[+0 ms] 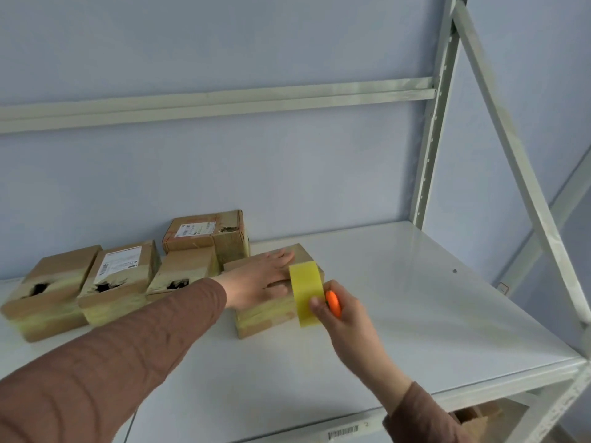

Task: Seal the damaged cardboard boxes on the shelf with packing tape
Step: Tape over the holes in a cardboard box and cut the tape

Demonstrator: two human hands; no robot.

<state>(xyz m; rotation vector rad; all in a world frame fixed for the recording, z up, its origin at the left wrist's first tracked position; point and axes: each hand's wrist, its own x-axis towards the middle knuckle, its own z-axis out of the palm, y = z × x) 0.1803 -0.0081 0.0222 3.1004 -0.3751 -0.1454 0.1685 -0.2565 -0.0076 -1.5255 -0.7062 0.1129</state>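
A small cardboard box (267, 318) stands near the middle of the white shelf (399, 282). My left hand (259, 279) lies flat on its top, fingers spread. My right hand (342, 318) grips a roll of yellow packing tape (305, 292) on an orange dispenser (333, 302), held against the box's right end. Three boxes with torn black holes sit in a row to the left: one (48, 295), another (118, 282) and a third (182, 276). One more torn box (208, 235) stands behind them by the wall.
A metal upright and a diagonal brace (524, 187) rise at the shelf's right end. A crossbar (224, 103) runs along the wall above. A brown box (473, 417) shows on the lower level beneath the front edge.
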